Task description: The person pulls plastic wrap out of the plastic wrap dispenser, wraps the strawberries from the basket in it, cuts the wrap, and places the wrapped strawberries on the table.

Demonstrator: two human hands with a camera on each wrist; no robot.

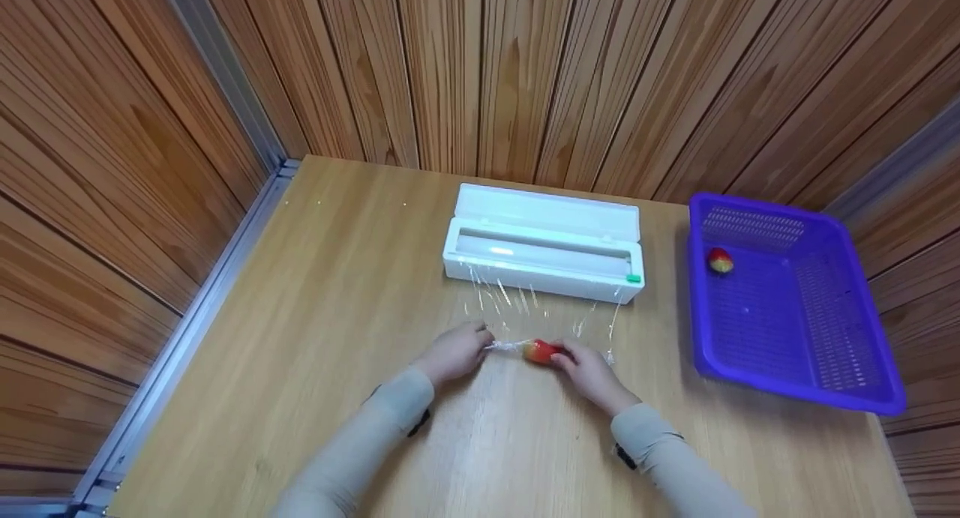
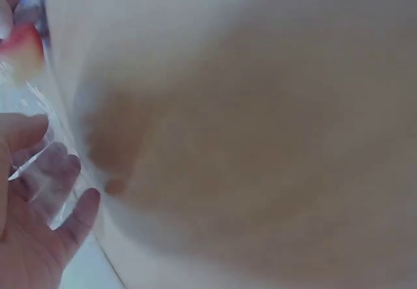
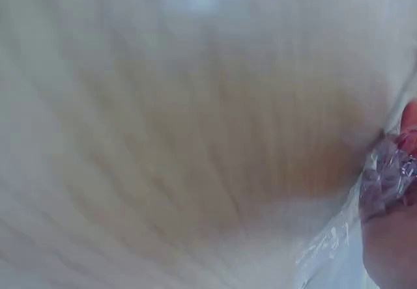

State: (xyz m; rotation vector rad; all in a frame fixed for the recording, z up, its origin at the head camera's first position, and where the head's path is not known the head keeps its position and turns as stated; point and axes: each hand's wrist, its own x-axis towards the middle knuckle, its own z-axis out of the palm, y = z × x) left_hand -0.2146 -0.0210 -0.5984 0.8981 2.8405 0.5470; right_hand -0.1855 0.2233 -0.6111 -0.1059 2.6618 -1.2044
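A small red-and-yellow fruit (image 1: 538, 351) lies between the two hands, with clear cling film (image 1: 510, 345) drawn out from it to the left. My right hand (image 1: 589, 368) grips the fruit's right end; crumpled film shows against its fingers in the right wrist view. On the other side, my left hand (image 1: 457, 351) pinches the gathered film between thumb and fingers. In the left wrist view the fruit (image 2: 25, 51) appears at the upper left edge. Just beyond the hands, a loose stretch of film runs to a white film dispenser box (image 1: 544, 274).
The dispenser's lid (image 1: 547, 209) is raised, and a film roll (image 1: 540, 256) lies inside. A purple basket (image 1: 701, 308) stands at the right with another red-and-yellow fruit (image 1: 720, 260) in it. Wood-panelled walls (image 1: 517, 76) border the wooden table (image 1: 337, 263).
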